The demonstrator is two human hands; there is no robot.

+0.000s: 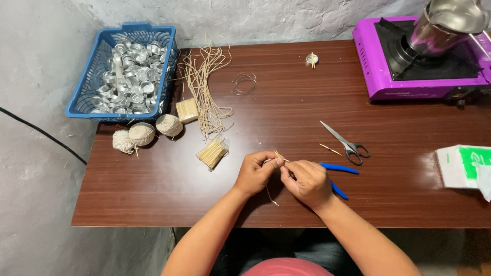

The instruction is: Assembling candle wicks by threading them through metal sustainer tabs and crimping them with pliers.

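Observation:
My left hand (255,173) and my right hand (306,182) meet over the brown table (153,194) near its front edge. Together they pinch a thin wooden stick (277,154) that pokes up between the fingertips. A pale wick string (271,197) hangs down from the left hand onto the table. Blue-handled pliers (340,169) lie just right of my right hand, partly hidden under it.
Grey scissors (345,143) and a loose stick (330,149) lie to the right. A bag of sticks (212,153), cut wicks (204,87), string balls (142,134) and a blue basket of metal cups (123,71) sit left. A purple stove (378,66) with a metal pot (445,25) stands far right.

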